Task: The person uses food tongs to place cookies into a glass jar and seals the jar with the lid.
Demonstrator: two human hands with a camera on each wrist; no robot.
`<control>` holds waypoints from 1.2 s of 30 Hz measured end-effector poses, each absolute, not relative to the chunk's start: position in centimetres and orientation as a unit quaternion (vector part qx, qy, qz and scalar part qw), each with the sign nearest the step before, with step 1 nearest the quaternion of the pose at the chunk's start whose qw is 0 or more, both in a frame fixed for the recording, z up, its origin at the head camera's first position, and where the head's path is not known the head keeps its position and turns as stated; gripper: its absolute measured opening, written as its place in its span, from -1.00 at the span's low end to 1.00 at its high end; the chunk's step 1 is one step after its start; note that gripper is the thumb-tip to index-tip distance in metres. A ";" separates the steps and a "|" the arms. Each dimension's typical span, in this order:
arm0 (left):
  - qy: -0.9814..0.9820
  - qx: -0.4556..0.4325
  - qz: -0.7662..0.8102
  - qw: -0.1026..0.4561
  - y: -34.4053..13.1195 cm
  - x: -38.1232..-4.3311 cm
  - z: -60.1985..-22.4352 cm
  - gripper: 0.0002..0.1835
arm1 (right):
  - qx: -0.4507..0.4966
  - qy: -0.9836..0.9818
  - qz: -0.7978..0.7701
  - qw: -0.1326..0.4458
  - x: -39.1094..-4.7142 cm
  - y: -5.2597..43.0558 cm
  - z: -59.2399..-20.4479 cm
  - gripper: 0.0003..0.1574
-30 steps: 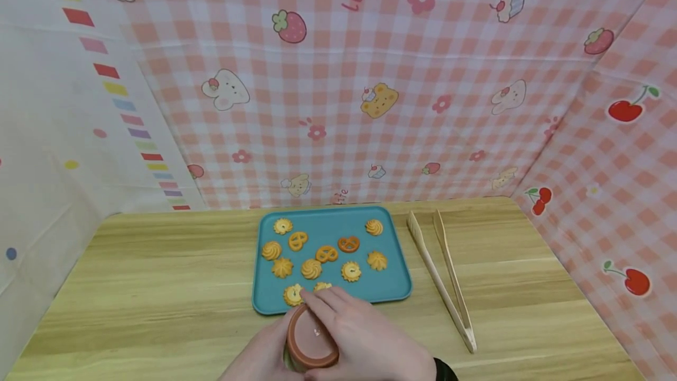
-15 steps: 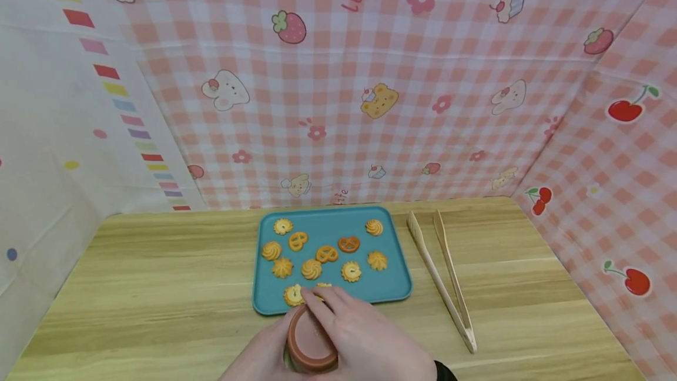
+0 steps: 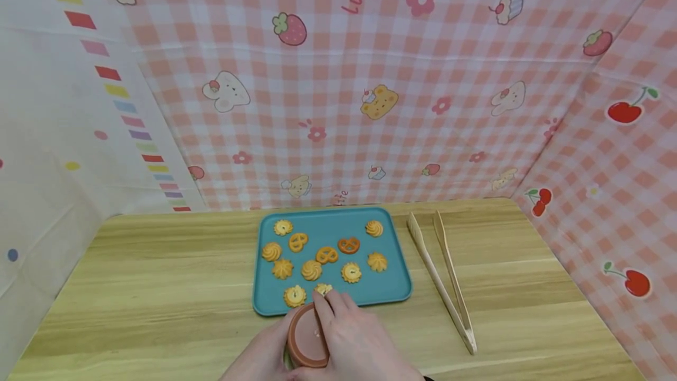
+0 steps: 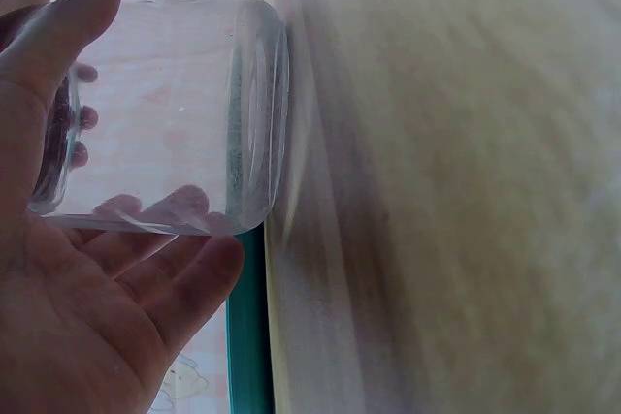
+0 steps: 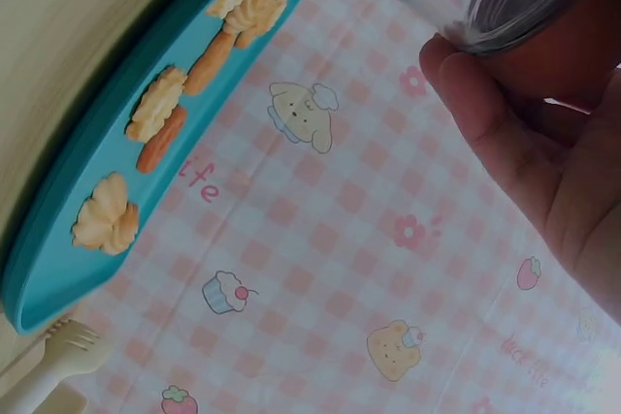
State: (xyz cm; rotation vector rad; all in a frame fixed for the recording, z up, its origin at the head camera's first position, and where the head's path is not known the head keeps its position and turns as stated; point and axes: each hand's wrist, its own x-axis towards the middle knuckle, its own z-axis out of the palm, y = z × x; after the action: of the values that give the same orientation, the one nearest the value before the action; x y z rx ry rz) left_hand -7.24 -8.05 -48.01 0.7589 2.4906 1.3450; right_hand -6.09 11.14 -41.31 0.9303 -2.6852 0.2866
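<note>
A clear glass jar (image 4: 165, 109) stands near the front of the table, with a brown lid (image 3: 305, 337) on top. Around the jar's side my left hand (image 3: 262, 350) holds it; several fingers show through the glass in the left wrist view. My right hand (image 3: 353, 340) grips the lid, its fingers over the far right rim. In the right wrist view, that hand's fingers (image 5: 475, 99) bend against the brown lid at the jar's top. I see no contents in the part of the jar that shows. The head view hides most of the glass behind my hands.
Just beyond the jar lies a teal tray (image 3: 365, 216) bearing several cookies, among them a swirled cookie (image 3: 311, 270) and a dark pretzel (image 3: 348, 245). Wooden tongs (image 3: 441, 287) rest right of the tray. Patterned cloth (image 3: 338, 104) closes off the back and sides.
My right hand has turned on the lid: its fingertips have shifted right and its wrist left and nearer. The left hand and jar stay about where they were.
</note>
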 end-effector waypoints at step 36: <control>0.830 0.272 0.476 0.096 -7.9 -7.2 -48.3 0.00 | 0.368 -0.917 0.121 0.091 -6.5 12.3 -40.7 0.41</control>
State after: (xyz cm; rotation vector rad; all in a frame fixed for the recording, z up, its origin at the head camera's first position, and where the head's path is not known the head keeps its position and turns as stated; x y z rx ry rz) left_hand -7.19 -7.86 -48.27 0.8073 2.4610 1.4120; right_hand -6.48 12.29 -40.69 1.0927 -2.7257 0.3593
